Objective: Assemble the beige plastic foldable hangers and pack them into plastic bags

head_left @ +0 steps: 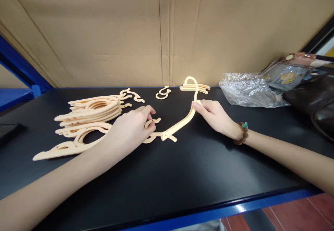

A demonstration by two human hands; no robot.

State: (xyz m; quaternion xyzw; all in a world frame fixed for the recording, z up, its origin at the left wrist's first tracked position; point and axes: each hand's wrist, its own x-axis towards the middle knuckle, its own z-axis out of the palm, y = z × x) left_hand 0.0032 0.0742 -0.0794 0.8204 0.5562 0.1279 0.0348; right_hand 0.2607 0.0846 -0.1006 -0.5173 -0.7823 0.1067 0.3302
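- At the base of a hook (196, 90), right hand (215, 116) pinches a hanger arm (179, 124) between thumb and fingers, over the black tabletop (195, 175).
- Left hand (132, 126): fingers partly curled around a small hooked piece (157, 120); whether gripped, cannot tell.
- Further left: stack of hanger pieces (73, 115).
- Handling, judged: a firm pinch near the hook's base should steady the arm; best lift small pieces singly, clear of its lower end.
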